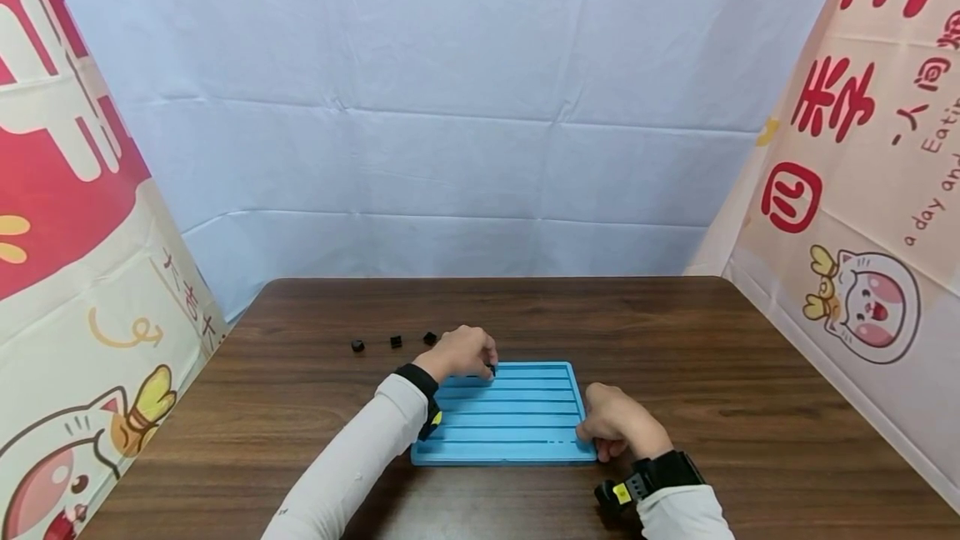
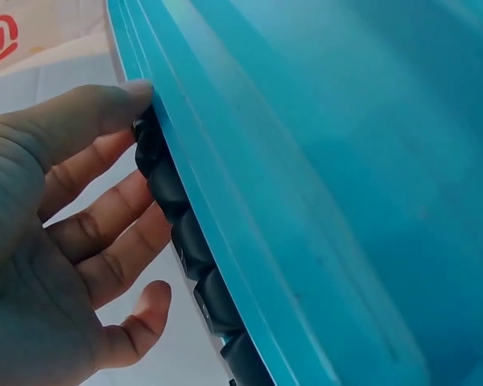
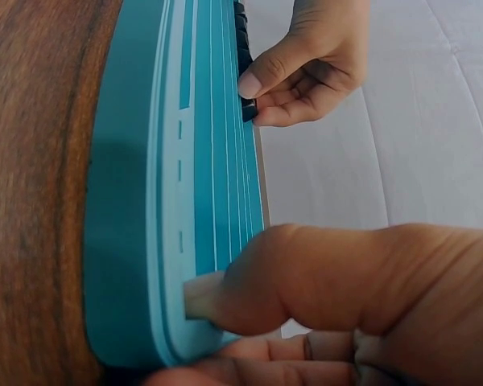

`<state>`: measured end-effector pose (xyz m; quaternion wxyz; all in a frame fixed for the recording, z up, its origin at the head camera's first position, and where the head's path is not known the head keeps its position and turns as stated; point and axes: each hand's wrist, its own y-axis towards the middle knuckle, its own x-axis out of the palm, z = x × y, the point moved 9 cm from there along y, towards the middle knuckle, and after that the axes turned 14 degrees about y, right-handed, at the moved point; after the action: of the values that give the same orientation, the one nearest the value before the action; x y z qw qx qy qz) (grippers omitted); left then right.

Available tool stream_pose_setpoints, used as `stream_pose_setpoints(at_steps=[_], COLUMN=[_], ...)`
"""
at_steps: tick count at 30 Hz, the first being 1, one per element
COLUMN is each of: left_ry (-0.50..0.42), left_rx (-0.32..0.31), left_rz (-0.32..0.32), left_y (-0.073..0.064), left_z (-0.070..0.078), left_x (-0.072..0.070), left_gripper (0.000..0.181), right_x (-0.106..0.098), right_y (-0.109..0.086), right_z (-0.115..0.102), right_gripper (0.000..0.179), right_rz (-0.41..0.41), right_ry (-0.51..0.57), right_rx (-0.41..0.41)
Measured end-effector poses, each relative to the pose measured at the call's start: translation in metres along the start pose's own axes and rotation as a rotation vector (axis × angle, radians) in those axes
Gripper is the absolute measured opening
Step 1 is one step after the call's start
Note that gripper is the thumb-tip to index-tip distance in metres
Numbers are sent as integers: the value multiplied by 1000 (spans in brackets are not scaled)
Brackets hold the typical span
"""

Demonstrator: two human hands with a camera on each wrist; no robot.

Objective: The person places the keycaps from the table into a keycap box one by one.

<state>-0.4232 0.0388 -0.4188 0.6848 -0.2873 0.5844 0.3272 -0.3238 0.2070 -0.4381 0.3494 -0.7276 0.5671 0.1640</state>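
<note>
A light blue ridged tray [image 1: 510, 421] lies on the table. My left hand [image 1: 459, 352] is over its far edge and pinches a small black keycap [image 3: 248, 109] between thumb and fingers. That piece sits at the end of a row of black keycaps [image 2: 195, 248] along the tray's far side; in the head view the hand hides most of the row. With the thumb on top and fingers curled below, my right hand [image 1: 621, 423] grips the tray's near right corner, as the right wrist view shows.
Beyond the tray to the left, three loose black pieces lie spaced apart: a left one [image 1: 357, 346], a middle one [image 1: 396, 342] and a right one [image 1: 430, 338] close to my left hand. The brown wooden table [image 1: 637, 332] ends at a pale cloth backdrop [image 1: 450, 148].
</note>
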Motion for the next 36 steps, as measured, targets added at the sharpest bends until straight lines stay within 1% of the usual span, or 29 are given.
stream_pose_setpoints(at_steps=[4,10,13,16,23,27,36], left_ry=[-27,-76,-99,-108,-105,-96,-134], left_rx=[17,43,43,37,14,-13,-72], left_rz=[6,56,69,73,107,115,135], left_y=[-1,-4,-6,-7,-8,-10,-16], left_z=[-2,-8,-12,-16,-34,-42,-61], left_x=[-3,-14,-19,-21,-24,-24,-22], left_gripper=[14,14,13,12,10,9,11], right_x=[0,1,0,-1,-1,-1,-1], right_y=[0,-1,-1,0,0,1,1], right_z=[0,1,1,1,0,-1,0], right_gripper=[26,24,23,23,22,23,22], right_rz=[0,-12,-6,-1,7,7,11], right_ry=[-2,-2,-5,-12,-18,-26,-30], right_rx=[1,7,8,10,-1,-6,5])
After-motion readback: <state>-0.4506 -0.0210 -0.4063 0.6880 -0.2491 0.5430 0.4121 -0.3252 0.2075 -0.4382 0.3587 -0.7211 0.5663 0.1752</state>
